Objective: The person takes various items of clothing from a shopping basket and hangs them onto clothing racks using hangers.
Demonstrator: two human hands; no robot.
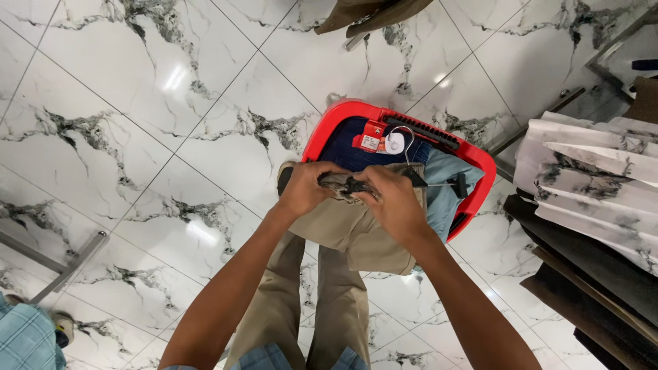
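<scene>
Your left hand and right hand are both closed on the waistband of the folded khaki cotton trousers, which hang on a black clip hanger over the near edge of the red plastic basket. The waistband's long axis runs left to right between your fists; neither hand is nearer. Blue denim lies in the basket beyond.

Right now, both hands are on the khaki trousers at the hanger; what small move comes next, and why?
Probably work the waistband free of the hanger clip. Both hands, left and right, pinch the trousers there, and they hang above the red basket, which already holds folded jeans.
</scene>
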